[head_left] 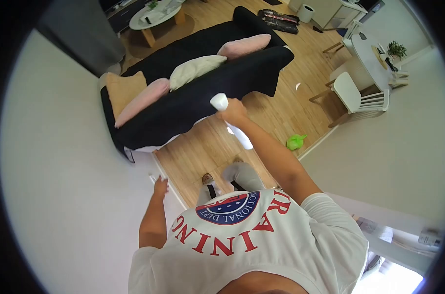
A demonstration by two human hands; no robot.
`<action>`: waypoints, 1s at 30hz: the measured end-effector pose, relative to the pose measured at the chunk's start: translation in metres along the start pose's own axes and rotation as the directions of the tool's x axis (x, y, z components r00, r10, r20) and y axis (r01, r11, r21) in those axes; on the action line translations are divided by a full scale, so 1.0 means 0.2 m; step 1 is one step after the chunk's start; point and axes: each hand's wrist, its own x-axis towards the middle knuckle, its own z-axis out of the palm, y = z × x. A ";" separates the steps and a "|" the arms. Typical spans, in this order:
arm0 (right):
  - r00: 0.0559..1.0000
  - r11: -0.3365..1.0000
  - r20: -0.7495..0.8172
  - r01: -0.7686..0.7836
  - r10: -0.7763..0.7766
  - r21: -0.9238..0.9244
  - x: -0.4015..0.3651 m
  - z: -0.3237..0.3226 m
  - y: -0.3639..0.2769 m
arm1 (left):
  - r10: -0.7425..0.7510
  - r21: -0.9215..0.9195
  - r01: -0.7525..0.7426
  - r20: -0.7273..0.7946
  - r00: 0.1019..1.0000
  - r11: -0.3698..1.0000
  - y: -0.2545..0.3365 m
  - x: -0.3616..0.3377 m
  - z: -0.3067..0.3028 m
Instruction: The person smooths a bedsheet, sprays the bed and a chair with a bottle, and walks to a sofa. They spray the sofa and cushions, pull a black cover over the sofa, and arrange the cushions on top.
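My right hand (234, 112) is stretched forward, closed around a long white handheld device (242, 139). Its rounded head (219, 102) pokes out above the fist, and the handle slants down below it. The device is held above the floor, near the back of a black-covered sofa (208, 100). Low on the left, my left hand (161, 187) hangs close to the pale wall. Its fingers are small and blurred, with a whitish strip beside them that I cannot make out.
Pink cushions (244, 46), a cream cushion (195, 71) and a tan one (126, 90) lie on the sofa. A green plastic bag (295, 142) sits on the wooden floor (271, 117). To the right stand a white chair (347, 93) and a white table (372, 61).
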 end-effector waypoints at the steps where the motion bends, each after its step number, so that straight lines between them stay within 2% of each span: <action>1: 0.996 0.995 -0.001 -0.088 0.088 0.047 0.10 -0.03 0.01 | 0.108 0.102 -0.099 -0.083 0.991 0.990 0.22 0.00 0.06; 3: 0.978 0.977 0.009 -0.209 0.208 0.054 0.36 -0.11 0.09 | 0.187 0.000 -0.187 -0.017 0.982 0.982 0.66 0.11 0.14; 4: 0.976 0.975 0.010 -0.216 0.216 0.051 0.51 -0.16 0.18 | 0.206 -0.079 -0.204 0.021 0.978 0.976 0.83 0.19 0.19; 6: 0.987 0.972 -0.097 -0.106 0.128 0.209 0.76 -0.21 0.42 | 0.245 -0.116 -0.244 -0.007 0.970 0.963 1.10 0.18 0.37; 7: 0.987 0.971 -0.140 -0.040 0.075 0.236 0.72 -0.23 0.47 | 0.300 -0.170 -0.304 -0.048 0.953 0.937 1.12 0.08 0.41; 8: 0.982 0.965 -0.140 -0.092 0.130 0.247 0.87 -0.32 0.55 | 0.282 -0.262 -0.291 -0.070 0.957 0.920 1.25 0.07 0.49; 9: 0.973 0.955 -0.123 -0.159 0.194 0.251 0.93 -0.38 0.65 | 0.267 -0.247 -0.275 -0.068 0.961 0.929 1.26 0.05 0.55; 11: 0.920 0.931 -0.198 -0.295 0.337 0.216 1.07 -0.54 0.81 | 0.356 -0.232 -0.364 -0.076 0.931 0.902 1.37 0.12 0.69; 13: 0.852 0.895 -0.335 -0.288 0.402 0.342 1.17 -0.66 0.99 | 0.318 -0.250 -0.319 -0.047 0.947 0.914 1.44 0.18 0.79; 15: 0.801 0.861 -0.355 -0.358 0.482 0.362 1.25 -0.75 1.12 | 0.313 -0.156 -0.336 -0.155 0.937 0.929 1.48 0.20 0.85; 16: 0.797 0.856 -0.349 -0.371 0.493 0.361 1.29 -0.78 1.21 | 0.304 -0.149 -0.325 -0.150 0.941 0.934 1.51 0.24 0.88; 18: 0.815 0.926 -0.504 -0.098 0.286 0.365 1.38 -0.85 1.36 | 0.340 0.204 -0.296 -0.233 0.911 0.933 1.57 0.39 0.95; 19: 0.811 0.925 -0.504 -0.110 0.296 0.365 1.38 -0.91 1.38 | 0.338 0.210 -0.293 -0.223 0.915 0.933 1.60 0.43 1.00; 21: 0.761 0.840 -0.382 -0.389 0.524 0.378 1.30 -1.00 1.31 | 0.314 0.520 -0.046 -0.440 0.841 0.853 1.60 0.45 1.03; 22: 0.730 0.826 -0.397 -0.431 0.556 0.364 1.33 -1.04 1.34 | 0.404 0.544 -0.140 -0.402 0.822 0.827 1.64 0.43 1.03; 23: 0.698 0.808 -0.410 -0.473 0.587 0.350 1.32 -1.05 1.35 | 0.394 0.535 -0.134 -0.407 0.824 0.834 1.66 0.40 1.02; 25: 0.740 0.827 -0.398 -0.386 0.542 0.408 1.31 -1.08 1.30 | 0.268 0.434 -0.124 -0.289 0.919 0.893 1.70 0.38 0.99; 26: 0.744 0.828 -0.394 -0.384 0.539 0.408 1.33 -1.09 1.27 | 0.266 0.431 -0.121 -0.295 0.918 0.894 1.73 0.38 1.00; 28: 0.858 0.871 -0.288 -0.300 0.425 0.389 1.31 -1.09 1.21 | 0.121 0.543 0.142 -0.420 0.900 0.827 1.75 0.36 1.02; 29: 0.882 0.878 -0.187 -0.365 0.432 0.309 1.37 -1.06 1.22 | 0.111 0.537 0.148 -0.419 0.901 0.830 1.73 0.37 1.01; 30: 0.921 0.927 -0.149 -0.336 0.361 0.168 1.44 -1.03 1.22 | 0.068 0.519 0.168 -0.405 0.912 0.838 1.73 0.38 0.98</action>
